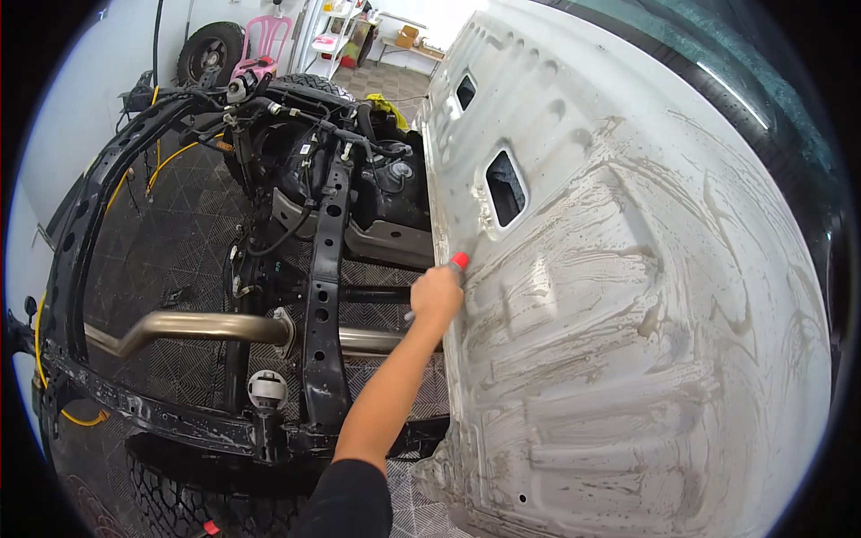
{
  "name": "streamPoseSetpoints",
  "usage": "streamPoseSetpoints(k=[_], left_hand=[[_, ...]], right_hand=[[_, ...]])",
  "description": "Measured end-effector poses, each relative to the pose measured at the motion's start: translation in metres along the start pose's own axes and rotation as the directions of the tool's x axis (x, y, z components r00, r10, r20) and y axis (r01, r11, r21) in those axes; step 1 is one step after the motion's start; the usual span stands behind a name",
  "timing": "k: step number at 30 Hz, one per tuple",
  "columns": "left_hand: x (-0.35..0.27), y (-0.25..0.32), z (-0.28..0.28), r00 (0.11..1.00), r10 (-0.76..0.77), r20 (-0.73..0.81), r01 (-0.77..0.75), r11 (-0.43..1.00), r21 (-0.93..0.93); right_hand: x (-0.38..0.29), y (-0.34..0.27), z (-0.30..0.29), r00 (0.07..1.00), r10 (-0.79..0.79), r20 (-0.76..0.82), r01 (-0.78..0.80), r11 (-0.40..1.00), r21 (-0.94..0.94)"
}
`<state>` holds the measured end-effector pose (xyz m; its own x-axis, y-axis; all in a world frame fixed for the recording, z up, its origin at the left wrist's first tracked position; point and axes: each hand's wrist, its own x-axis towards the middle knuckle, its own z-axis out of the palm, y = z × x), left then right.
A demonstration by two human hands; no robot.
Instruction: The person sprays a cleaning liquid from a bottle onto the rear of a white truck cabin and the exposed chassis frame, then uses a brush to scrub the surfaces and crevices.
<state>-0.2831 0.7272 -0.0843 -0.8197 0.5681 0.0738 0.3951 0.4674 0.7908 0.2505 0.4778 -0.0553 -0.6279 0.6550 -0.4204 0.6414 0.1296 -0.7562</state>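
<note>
From the bottom of the picture my left arm reaches up and right. My left hand (437, 296) is closed around a slim tool (459, 261) with a red end; a short grey part sticks out below the fist. What kind of tool it is cannot be told. The fist is at the left edge of a silver-grey vehicle cab back panel (592, 282); contact is unclear. Brown, dirty streaks cover the panel, which has pressed ribs and two rectangular openings (506, 188). My right hand is out of view.
Left of the panel lies a black vehicle chassis frame (326, 269) with a metal exhaust pipe (208, 323). A tyre (168, 491) and a red-tipped object (212, 528) are at the bottom. A yellow hose (168, 161), pink chair (268, 33) and shelf (329, 40) stand farther off.
</note>
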Motion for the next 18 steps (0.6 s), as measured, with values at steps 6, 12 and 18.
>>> streamPoseSetpoints(k=[6, 12, 18], left_hand=[[-0.052, 0.02, -0.002, 0.987, 0.072, 0.145, -0.067, 0.997, -0.035], [0.017, 0.032, -0.02, 0.997, 0.066, -0.032, -0.064, 0.996, 0.064], [0.036, 0.053, -0.025, 0.946, 0.325, -0.022, -0.313, 0.925, 0.216]], right_hand=[[-0.011, 0.032, 0.004, 0.984, 0.058, -0.169, -0.038, 0.992, 0.119], [0.0, -0.089, -0.018, 0.981, 0.179, -0.073, -0.158, 0.96, 0.233], [-0.016, -0.022, -0.002, 0.963, -0.112, -0.247, 0.13, 0.99, 0.057]])
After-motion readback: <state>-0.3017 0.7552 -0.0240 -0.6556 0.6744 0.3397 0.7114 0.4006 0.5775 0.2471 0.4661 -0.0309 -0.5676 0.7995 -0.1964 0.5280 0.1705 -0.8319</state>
